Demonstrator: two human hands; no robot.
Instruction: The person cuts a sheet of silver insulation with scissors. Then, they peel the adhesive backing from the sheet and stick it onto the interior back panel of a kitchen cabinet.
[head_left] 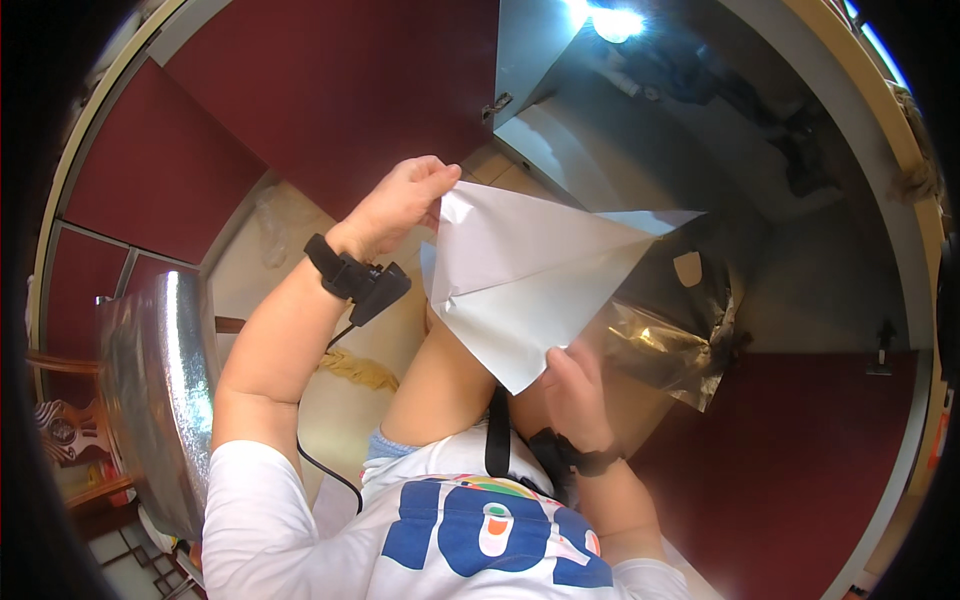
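A creased white sheet, paper-like and folded at an angle, stretches between my two hands above my lap. At its upper left corner my left hand is closed, the thumb and fingers pinching the edge. My right hand, slightly blurred, has its thumb and fingers on the lower right edge. A pointed flap of the sheet sticks out on the far right. Beside the right hand lies a shiny, crumpled piece of foil with reflections on it. Both wrists wear black straps, and a device with a cable sits on the left one.
Dark red cabinet doors surround me, one swung open on a hinge. On the right is a dark cabinet interior with a bright lamp. A silver foil-covered panel stands at left, near carved wooden furniture. Yellowish cloth lies on the floor.
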